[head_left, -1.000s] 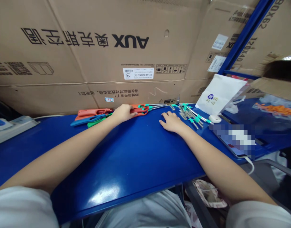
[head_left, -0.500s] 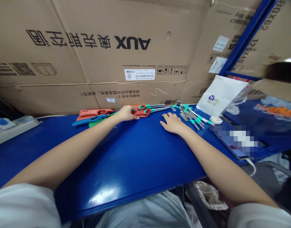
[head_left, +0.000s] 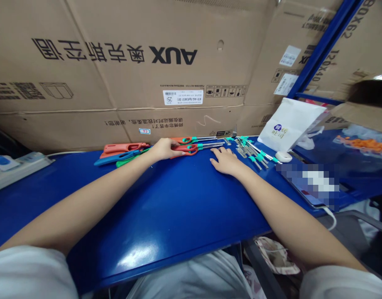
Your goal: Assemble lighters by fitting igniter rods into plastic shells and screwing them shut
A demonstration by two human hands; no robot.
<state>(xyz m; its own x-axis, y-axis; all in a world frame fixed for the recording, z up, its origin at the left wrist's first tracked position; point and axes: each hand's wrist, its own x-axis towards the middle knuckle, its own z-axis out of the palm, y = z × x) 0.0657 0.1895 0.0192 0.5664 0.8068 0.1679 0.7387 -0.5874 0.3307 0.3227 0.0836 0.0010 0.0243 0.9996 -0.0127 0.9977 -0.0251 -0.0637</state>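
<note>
A red long-nosed lighter (head_left: 191, 148) with a green collar and metal barrel lies near the back of the blue table. My left hand (head_left: 166, 149) is closed around its handle end. Just behind it is an orange lighter (head_left: 181, 140), partly hidden by the same hand. My right hand (head_left: 225, 161) rests on the tabletop with fingers apart, holding nothing, close to the red lighter's barrel tip. Several loose metal barrels with green collars (head_left: 251, 153) lie right of that hand. Left of my left hand are red lighter handles (head_left: 124, 148), a blue one (head_left: 116, 158) and a green one (head_left: 128, 161).
A large cardboard sheet (head_left: 116, 83) stands along the back of the blue table (head_left: 166, 207). At right are a white paper bag (head_left: 289, 124), a phone (head_left: 309, 187) with a white cable, and orange parts (head_left: 365, 145). A white power strip (head_left: 29, 166) lies at left.
The red lighter's barrel tip has dipped slightly toward the table and my right hand. Both hands stay almost in the same place.
</note>
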